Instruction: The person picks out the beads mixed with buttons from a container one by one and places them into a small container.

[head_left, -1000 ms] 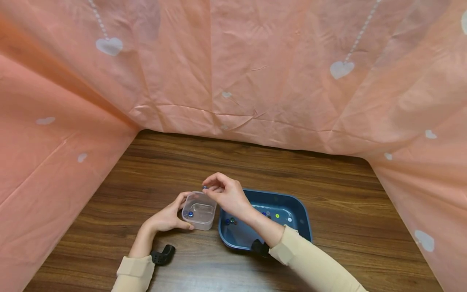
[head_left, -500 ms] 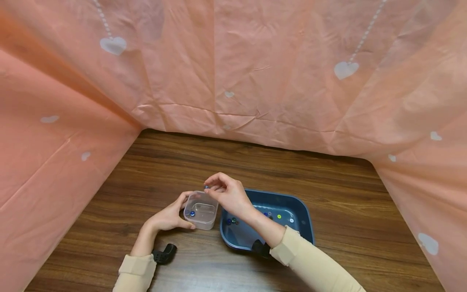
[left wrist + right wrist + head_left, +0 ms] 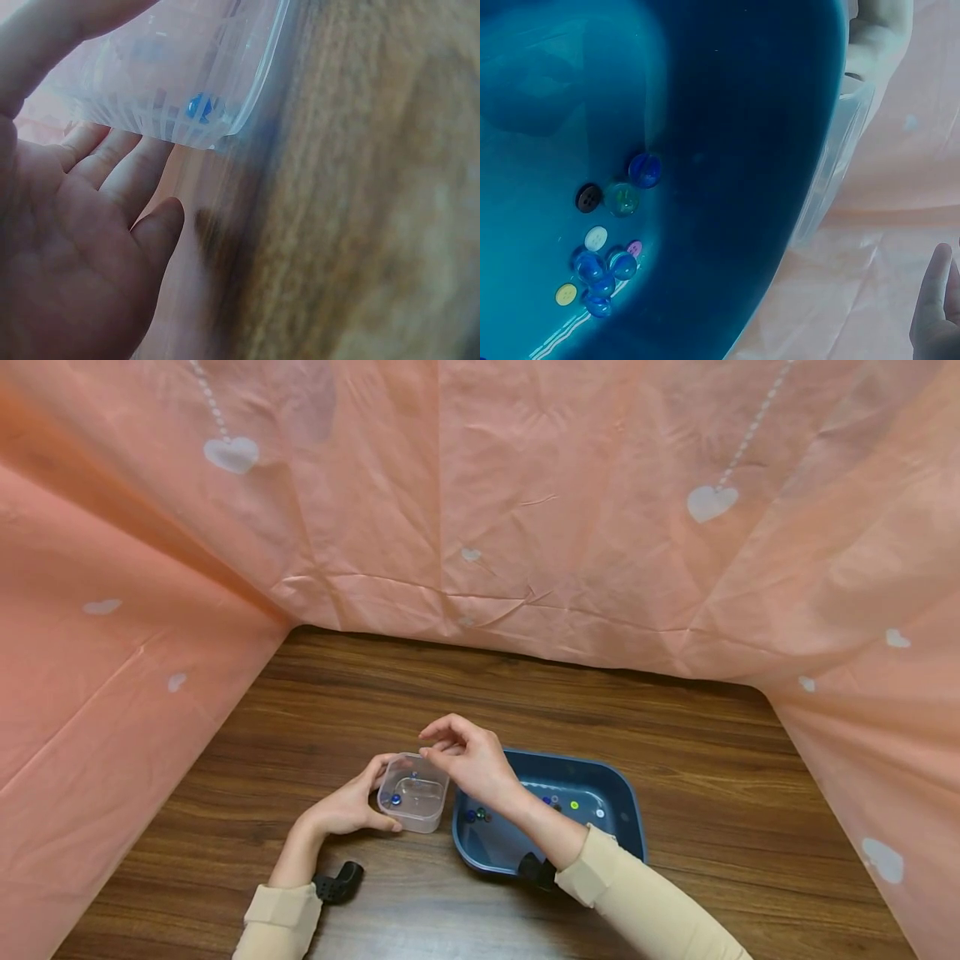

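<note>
My left hand (image 3: 348, 806) holds a clear plastic container (image 3: 426, 820) from its left side, thumb at the front and fingers behind. Inside it, a blue marble (image 3: 396, 799) sits near the left wall, and a smaller-looking blue marble (image 3: 415, 774) shows towards the far side. Over the container's far right corner hovers my right hand (image 3: 476, 764), fingers loosely bent, with nothing seen between thumb and fingertips. In the left wrist view, a blue marble (image 3: 199, 108) appears through the container wall, and the left fingers (image 3: 135, 169) reach along it.
Right of the container stands a blue basin (image 3: 573, 763), partly under my right forearm. It holds several marbles (image 3: 590, 266) and buttons, among them a black button (image 3: 589, 198) and a yellow button (image 3: 566, 294). Pink curtains (image 3: 480, 510) surround the wooden table (image 3: 360, 685).
The blue marble pinched in my right fingertips has been let go, and a second marble now shows inside the container. My left hand and the container have stayed in place.
</note>
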`<action>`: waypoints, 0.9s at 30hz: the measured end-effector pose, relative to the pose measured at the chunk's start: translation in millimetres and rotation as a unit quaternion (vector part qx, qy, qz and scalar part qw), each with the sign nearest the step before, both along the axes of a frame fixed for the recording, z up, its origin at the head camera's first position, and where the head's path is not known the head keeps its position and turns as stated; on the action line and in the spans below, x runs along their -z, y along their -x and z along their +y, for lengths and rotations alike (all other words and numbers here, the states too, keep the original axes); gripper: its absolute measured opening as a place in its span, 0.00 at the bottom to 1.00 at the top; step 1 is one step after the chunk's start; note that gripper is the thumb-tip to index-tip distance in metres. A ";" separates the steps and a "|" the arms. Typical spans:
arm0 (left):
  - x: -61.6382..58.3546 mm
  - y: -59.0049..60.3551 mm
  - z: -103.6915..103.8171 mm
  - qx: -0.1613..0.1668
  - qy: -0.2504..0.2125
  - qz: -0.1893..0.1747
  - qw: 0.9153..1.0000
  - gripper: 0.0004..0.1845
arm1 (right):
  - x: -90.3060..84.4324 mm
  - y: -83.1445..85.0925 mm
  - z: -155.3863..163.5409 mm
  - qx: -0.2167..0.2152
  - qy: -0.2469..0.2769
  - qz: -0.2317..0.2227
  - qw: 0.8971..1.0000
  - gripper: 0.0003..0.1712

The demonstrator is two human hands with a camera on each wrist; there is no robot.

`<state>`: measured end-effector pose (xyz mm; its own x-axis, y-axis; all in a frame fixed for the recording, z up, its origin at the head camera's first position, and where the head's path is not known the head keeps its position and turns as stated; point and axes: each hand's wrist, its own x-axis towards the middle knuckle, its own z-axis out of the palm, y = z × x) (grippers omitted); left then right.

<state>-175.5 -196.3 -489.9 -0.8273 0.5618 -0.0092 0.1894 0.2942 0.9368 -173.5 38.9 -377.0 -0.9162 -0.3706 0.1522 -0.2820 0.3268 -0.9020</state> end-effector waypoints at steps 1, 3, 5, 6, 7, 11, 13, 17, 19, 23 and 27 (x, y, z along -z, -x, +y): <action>0.0 0.0 0.1 0.000 0.000 0.000 1.000 0.49 | -0.2 -0.2 0.1 0.000 0.001 0.000 1.000 0.10; -0.2 -0.2 0.0 -0.001 0.003 0.001 1.000 0.49 | -0.8 -0.7 0.5 0.001 0.002 -0.002 1.000 0.10; -0.4 -0.4 0.0 -0.002 0.002 0.001 1.000 0.49 | -1.4 -1.0 1.0 0.002 0.003 -0.004 1.000 0.10; -0.6 -0.5 0.1 -0.002 0.003 0.001 1.000 0.49 | -1.5 -1.1 1.2 0.004 0.004 -0.005 1.000 0.10; -0.7 -0.5 0.3 -0.003 0.003 0.000 1.000 0.49 | -1.8 -1.2 1.5 0.006 0.005 -0.006 1.000 0.10; -1.0 -0.5 0.4 -0.004 0.002 -0.004 1.000 0.50 | -2.4 -1.4 2.6 0.012 0.007 -0.010 1.000 0.10; -0.8 -0.4 0.2 -0.005 0.004 -0.004 1.000 0.50 | -2.5 -1.5 3.0 0.014 0.009 -0.012 1.000 0.10; 0.0 -0.1 -0.4 -0.002 0.006 0.002 1.000 0.50 | -2.4 -1.7 3.8 0.016 0.012 -0.014 1.000 0.10; 0.2 -0.2 -0.7 -0.001 0.007 0.004 1.000 0.49 | -2.1 -1.8 4.2 0.017 0.015 -0.014 1.000 0.10; 0.0 -0.3 -0.9 0.001 0.007 0.005 1.000 0.49 | -1.4 -1.5 4.9 0.016 0.022 -0.011 1.000 0.10; -0.8 0.0 -0.1 0.002 0.006 0.007 1.000 0.50 | -1.4 -0.7 5.8 0.016 0.025 -0.007 1.000 0.10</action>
